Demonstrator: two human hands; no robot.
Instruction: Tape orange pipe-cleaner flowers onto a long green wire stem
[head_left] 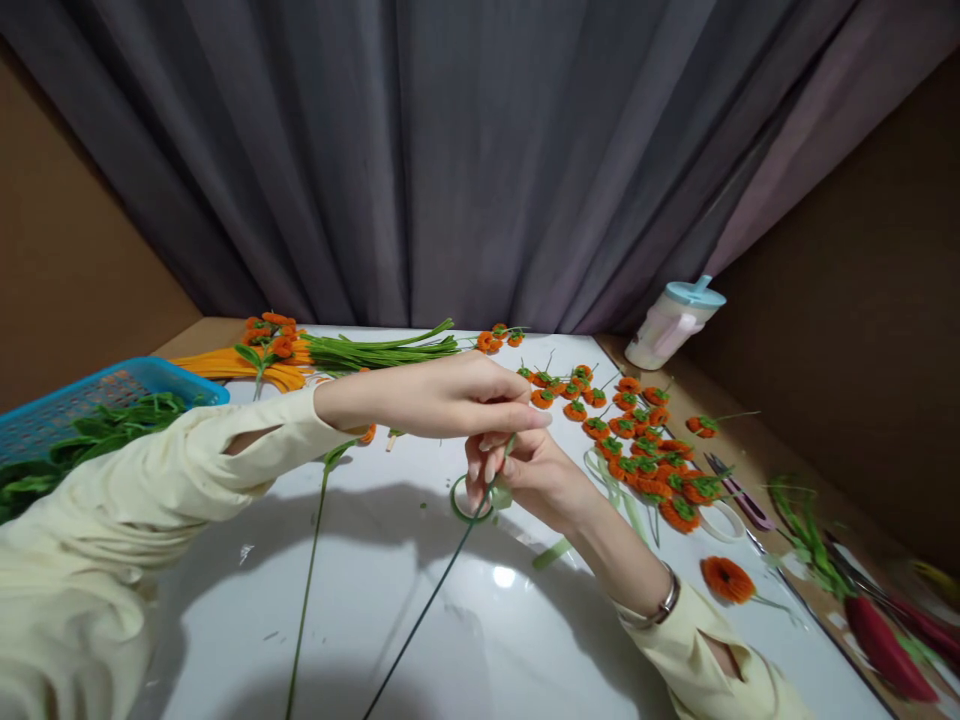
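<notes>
A long thin dark green wire stem slants down toward me from between my two hands. My left hand reaches over from the left, its thumb and fingers pinched together at the stem's upper end. Just below, my right hand has its fingers curled closed around the same stem, with green showing at the pinch. A roll of green tape sits right beside the right fingertips; I cannot tell whether they touch it. Left of the hands, a second green stem runs down the white table.
Several orange pipe-cleaner flower heads cluster at the right, near scissors and red-handled pliers. A lidded cup stands at the back right. Green bundled stems lie behind; a blue basket of leaves is left.
</notes>
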